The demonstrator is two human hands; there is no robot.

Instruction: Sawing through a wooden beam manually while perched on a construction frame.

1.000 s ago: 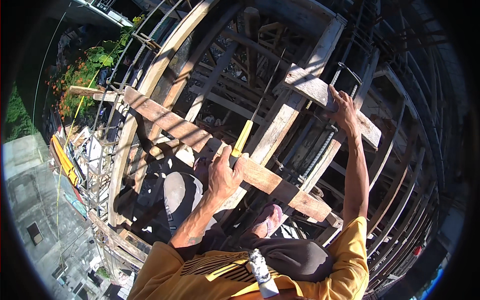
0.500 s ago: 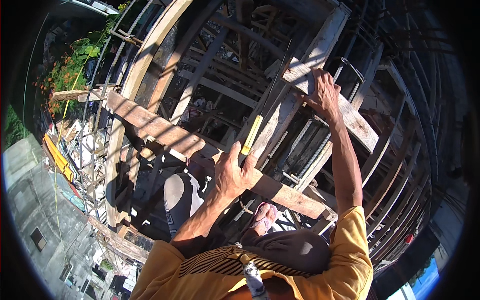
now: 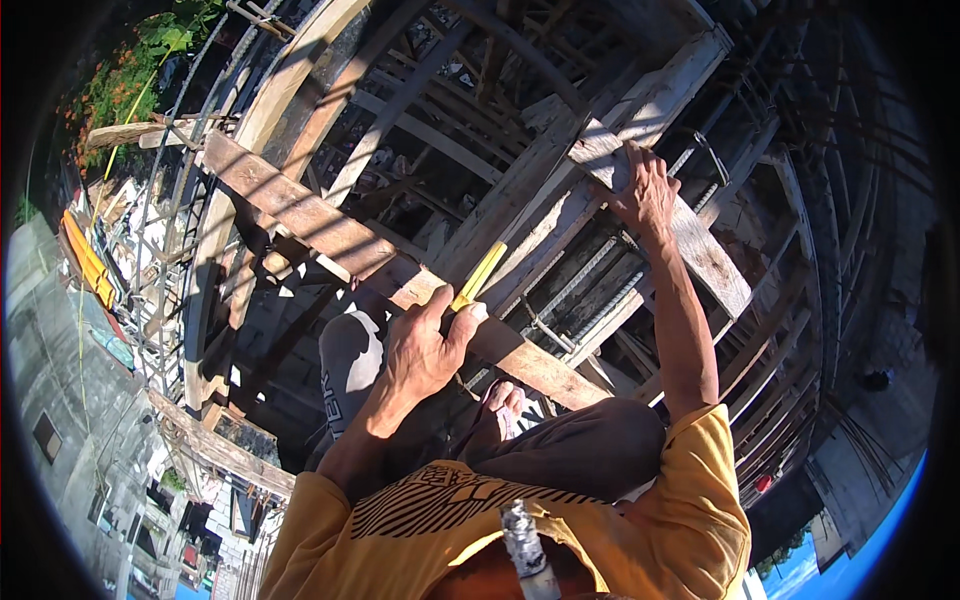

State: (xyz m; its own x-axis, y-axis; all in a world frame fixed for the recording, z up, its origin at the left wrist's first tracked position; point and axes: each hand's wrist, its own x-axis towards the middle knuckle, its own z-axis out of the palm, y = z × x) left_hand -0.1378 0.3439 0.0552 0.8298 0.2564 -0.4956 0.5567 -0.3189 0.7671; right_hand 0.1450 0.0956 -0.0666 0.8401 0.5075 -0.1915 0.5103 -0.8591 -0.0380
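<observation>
My left hand (image 3: 425,345) is closed around a yellow-handled tool (image 3: 480,275), with the handle pointing up and away. Its far part is hard to make out against the dark timbers. My right hand (image 3: 648,195) grips a short wooden board (image 3: 708,250) near its far end, fingers over the top. The board lies slantwise across a long wooden beam (image 3: 570,215) and beside steel bars. Below my left hand, a wide plank (image 3: 295,205) runs crosswise in front of my knees.
Ribbed steel bars (image 3: 590,275) lie between beams on the right. Open framing with deep gaps drops away ahead. Upright rebar (image 3: 175,190) and a curved timber (image 3: 265,110) stand at the left, with yellow pipes (image 3: 88,262) far below. My sandalled foot (image 3: 503,400) rests under the plank.
My left hand has drawn back toward me and left with the yellow-handled tool; its long thin dark blade, visible before, no longer shows clearly. My right hand stays on the board. The view has shifted slightly.
</observation>
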